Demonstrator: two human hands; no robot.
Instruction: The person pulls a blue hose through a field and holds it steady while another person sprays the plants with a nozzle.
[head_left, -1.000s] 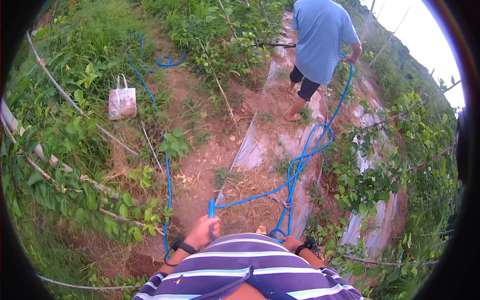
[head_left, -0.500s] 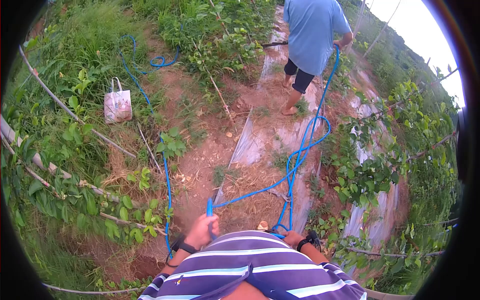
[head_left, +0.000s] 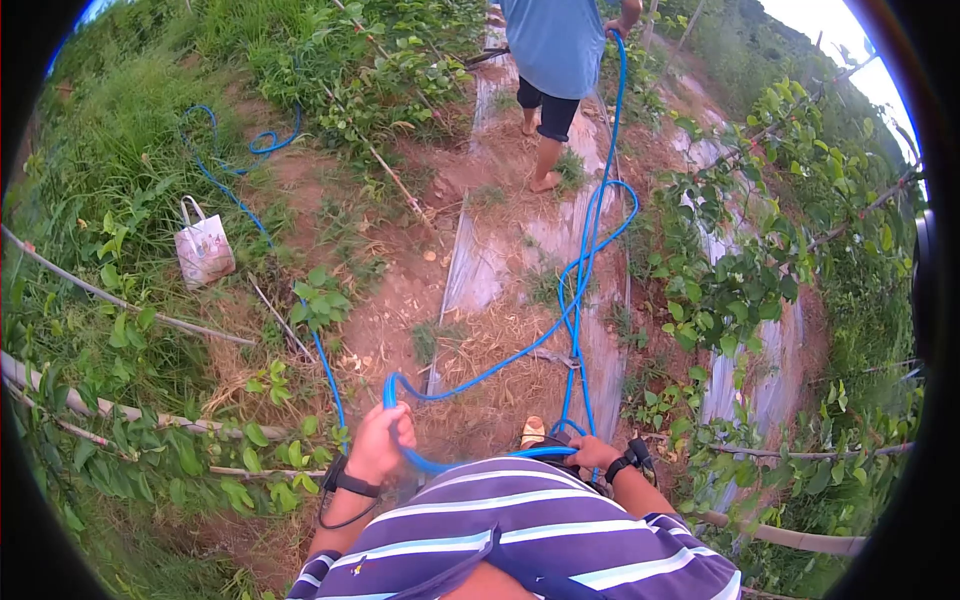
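Note:
A long blue hose (head_left: pixel 585 250) runs over the red soil from me to another person (head_left: pixel 556 50) in a blue shirt and dark shorts, who walks away at the top holding its far end. My left hand (head_left: pixel 380 440) grips a bend of the hose low in the view, a black band on its wrist. My right hand (head_left: pixel 592 453), also banded, holds the same hose just above my striped shirt. A loop of hose hangs between my two hands.
A white patterned bag (head_left: pixel 203 250) stands in the grass at left, beside another stretch of blue hose (head_left: pixel 230 190). Strips of grey plastic sheet (head_left: pixel 475 270) lie along the path. Leafy vines on poles (head_left: pixel 120 410) border both sides.
The other person has walked farther away, pulling the hose. My left hand has drawn the hose nearer, and a loop now hangs between my hands. The view has tilted downward.

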